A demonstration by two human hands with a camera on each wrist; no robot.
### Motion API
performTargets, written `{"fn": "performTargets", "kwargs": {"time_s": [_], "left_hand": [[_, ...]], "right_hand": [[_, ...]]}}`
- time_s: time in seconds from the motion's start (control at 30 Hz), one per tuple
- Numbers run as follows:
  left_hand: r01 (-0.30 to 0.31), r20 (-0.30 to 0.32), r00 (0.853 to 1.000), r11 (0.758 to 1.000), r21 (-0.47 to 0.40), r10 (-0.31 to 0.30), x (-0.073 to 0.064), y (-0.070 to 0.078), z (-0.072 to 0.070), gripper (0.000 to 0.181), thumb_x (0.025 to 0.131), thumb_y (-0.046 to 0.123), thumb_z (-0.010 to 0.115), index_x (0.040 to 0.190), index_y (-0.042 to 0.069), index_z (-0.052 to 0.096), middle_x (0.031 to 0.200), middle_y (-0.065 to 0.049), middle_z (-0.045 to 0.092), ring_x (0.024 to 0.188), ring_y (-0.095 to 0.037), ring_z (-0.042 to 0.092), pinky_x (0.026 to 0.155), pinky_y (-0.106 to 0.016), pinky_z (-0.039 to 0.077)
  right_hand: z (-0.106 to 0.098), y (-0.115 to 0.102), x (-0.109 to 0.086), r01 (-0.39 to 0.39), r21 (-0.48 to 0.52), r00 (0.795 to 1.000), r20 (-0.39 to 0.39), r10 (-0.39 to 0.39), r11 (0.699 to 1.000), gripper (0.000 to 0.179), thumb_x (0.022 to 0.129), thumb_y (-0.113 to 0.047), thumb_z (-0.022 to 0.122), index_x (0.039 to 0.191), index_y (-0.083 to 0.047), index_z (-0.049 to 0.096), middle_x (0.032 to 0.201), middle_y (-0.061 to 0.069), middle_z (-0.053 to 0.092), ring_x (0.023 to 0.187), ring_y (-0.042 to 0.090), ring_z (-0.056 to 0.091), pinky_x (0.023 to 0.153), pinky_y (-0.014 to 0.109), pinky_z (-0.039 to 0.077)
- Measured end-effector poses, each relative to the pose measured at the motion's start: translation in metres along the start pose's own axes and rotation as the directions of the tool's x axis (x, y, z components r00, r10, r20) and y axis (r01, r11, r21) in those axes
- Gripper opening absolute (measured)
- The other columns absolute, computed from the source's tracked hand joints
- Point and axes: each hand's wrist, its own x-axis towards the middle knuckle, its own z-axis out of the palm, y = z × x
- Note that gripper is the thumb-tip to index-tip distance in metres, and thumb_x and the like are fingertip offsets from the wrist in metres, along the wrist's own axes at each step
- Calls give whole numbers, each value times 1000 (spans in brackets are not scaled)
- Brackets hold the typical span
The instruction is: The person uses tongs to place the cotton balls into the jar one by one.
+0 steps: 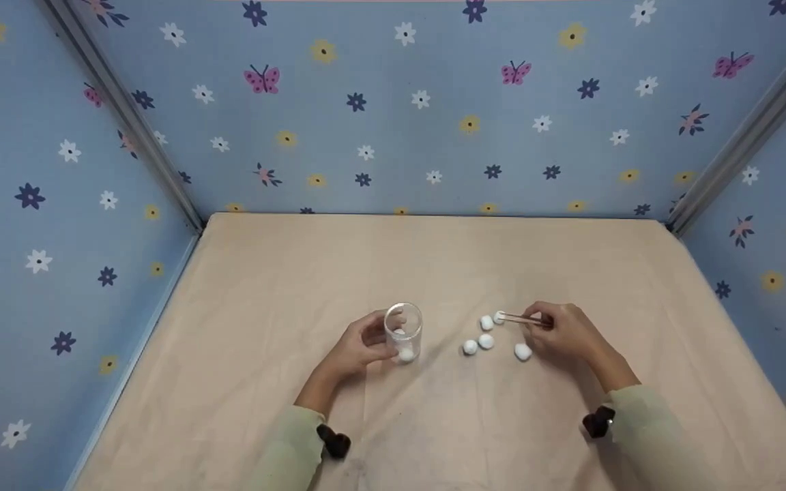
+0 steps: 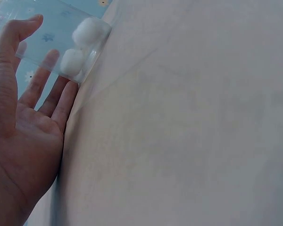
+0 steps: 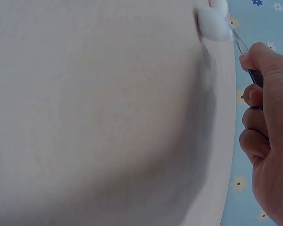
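My left hand [image 1: 359,348] holds a clear glass [image 1: 404,320] upright on the cloth, thumb on one side and fingers round the other. Two white cotton balls [image 2: 73,62] lie at the bottom of the glass in the left wrist view. To the right, my right hand [image 1: 563,331] grips a pair of metal tweezers [image 1: 526,319] between thumb and fingers. The tweezer tips reach the farthest cotton ball [image 1: 498,318] of a loose group on the table. Right beside it lies another cotton ball [image 1: 486,323].
Other cotton balls [image 1: 486,341] are spread between the glass and my right hand, one [image 1: 522,352] just in front of that hand. A pale cloth [image 1: 284,273] covers the table. Blue flowered panels [image 1: 400,136] stand at the back and both sides.
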Motion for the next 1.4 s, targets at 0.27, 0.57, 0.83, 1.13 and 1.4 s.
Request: {"fn": "performTargets", "kwargs": {"time_s": [0.27,0.57,0.83,1.13,1.4], "left_hand": [[-1,4,1000,1000,-10,1,0,1,1,75,96,-6,81,163,-9,48,159,-37,58,149,-50,60,117,-24,55],[4,-4,1000,1000,3,-4,-1,-1,1,74,96,-3,82,163,-9,49,158,-37,60,143,-36,66,117,-25,55],[12,-3,1000,1000,-1,-12,0,0,1,75,96,-3,83,163,-8,49,159,-36,59,147,-46,62,117,-23,55],[21,-10,1000,1000,23,-21,-1,0,1,75,97,-1,83,164,-6,49,159,-33,61,147,-43,64,119,-26,54],[12,-17,1000,1000,20,-12,-1,0,1,74,97,-2,83,163,-7,50,159,-34,61,147,-45,63,118,-23,54]], "right_hand": [[0,0,0,-43,-10,999,24,44,999,14,98,-9,81,111,-13,82,77,-1,67,70,12,50,66,27,40],[0,1,-1,-72,-1,996,46,71,997,12,100,-10,80,112,-13,82,83,1,68,76,15,52,69,29,41],[-1,-1,-1,-51,13,998,34,51,999,10,101,-11,81,110,-13,83,80,0,66,73,12,49,69,28,39],[-1,-3,-1,-47,19,999,28,47,999,10,101,-12,82,110,-12,83,80,-1,66,73,10,48,68,27,38],[0,-2,1,-40,28,999,13,40,999,9,100,-11,81,108,-12,83,83,1,71,75,11,51,70,27,41]]}}
